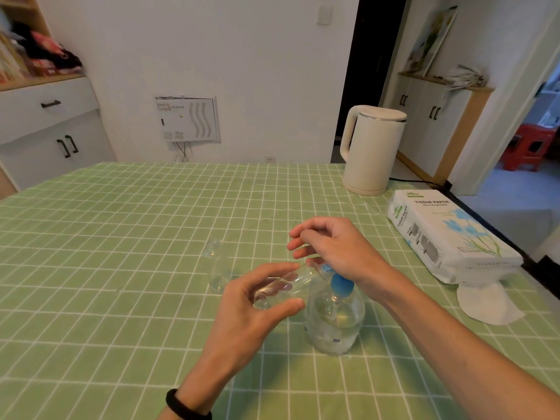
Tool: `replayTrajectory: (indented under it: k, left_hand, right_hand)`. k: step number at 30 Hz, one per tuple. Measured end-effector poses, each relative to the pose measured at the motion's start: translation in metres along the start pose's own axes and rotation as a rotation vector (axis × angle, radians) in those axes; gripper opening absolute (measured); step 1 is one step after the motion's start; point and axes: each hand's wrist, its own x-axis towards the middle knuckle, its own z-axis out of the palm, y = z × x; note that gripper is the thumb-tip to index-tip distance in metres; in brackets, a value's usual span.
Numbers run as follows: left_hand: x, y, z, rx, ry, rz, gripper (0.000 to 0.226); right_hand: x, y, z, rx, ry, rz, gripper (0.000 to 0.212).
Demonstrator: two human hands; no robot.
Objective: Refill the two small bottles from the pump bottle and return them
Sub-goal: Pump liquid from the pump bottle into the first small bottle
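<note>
A clear pump bottle [335,319] with a blue pump head stands on the green checked tablecloth, near the middle front. My left hand [251,310] holds a small clear bottle [281,287] tilted on its side, its mouth at the pump's blue spout. My right hand [330,247] sits over the pump head, fingers loosely curled, the heel of the hand on the pump top. A second small clear bottle [216,268] stands upright on the cloth just left of my hands.
A cream electric kettle [371,150] stands at the back right. A pack of tissue paper [445,234] lies at the right edge, with a white paper sheet [488,301] in front of it. The table [106,237] stretches left.
</note>
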Motion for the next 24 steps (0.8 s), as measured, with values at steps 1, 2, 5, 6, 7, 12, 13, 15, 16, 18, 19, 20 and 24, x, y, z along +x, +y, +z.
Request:
replayTrajectory:
  k: [1, 2, 5, 6, 7, 12, 13, 15, 16, 18, 19, 20, 24]
  left_hand:
    - [0.0, 0.0, 0.0, 0.004, 0.0, 0.0, 0.05]
    - [0.0, 0.0, 0.0, 0.004, 0.001, 0.0, 0.049]
    - [-0.001, -0.003, 0.0, -0.003, 0.006, 0.005, 0.049]
    - [-0.001, -0.004, 0.0, 0.0, 0.005, 0.008, 0.049]
    - [0.0, -0.005, 0.0, 0.006, 0.005, 0.01, 0.049]
    - [-0.001, -0.009, 0.001, -0.004, -0.005, -0.001, 0.049]
    - [-0.001, -0.009, 0.001, -0.002, -0.006, -0.002, 0.049]
    - [0.0, -0.009, 0.001, 0.011, -0.005, 0.007, 0.049]
    - [0.0, -0.009, 0.001, 0.019, -0.005, 0.011, 0.049]
    - [-0.001, -0.009, 0.0, 0.031, -0.004, 0.012, 0.049]
    - [-0.001, -0.008, 0.0, 0.032, -0.002, 0.011, 0.049]
    - [-0.001, -0.008, 0.0, 0.032, 0.0, 0.009, 0.05]
    - [0.0, -0.003, 0.0, 0.028, -0.006, 0.008, 0.051]
  right_hand:
    - [0.0, 0.0, 0.0, 0.007, -0.001, 0.005, 0.022]
    - [0.0, 0.001, 0.0, 0.015, -0.001, 0.013, 0.022]
    - [0.001, 0.004, -0.001, 0.014, 0.0, 0.02, 0.026]
    - [0.0, 0.005, -0.001, 0.006, -0.003, 0.02, 0.026]
    - [0.0, 0.006, -0.001, -0.005, -0.006, 0.019, 0.027]
    - [-0.001, 0.012, 0.002, -0.041, -0.019, 0.044, 0.028]
    - [-0.001, 0.012, 0.002, -0.045, -0.016, 0.046, 0.028]
    - [-0.002, 0.011, 0.002, -0.053, -0.008, 0.048, 0.029]
    - [-0.002, 0.01, 0.002, -0.055, -0.007, 0.048, 0.029]
    - [-0.003, 0.01, 0.002, -0.053, -0.005, 0.049, 0.03]
    - [-0.003, 0.01, 0.002, -0.051, -0.004, 0.049, 0.03]
    - [-0.003, 0.01, 0.002, -0.048, -0.003, 0.049, 0.029]
    - [-0.001, 0.004, -0.001, -0.02, -0.004, 0.028, 0.027]
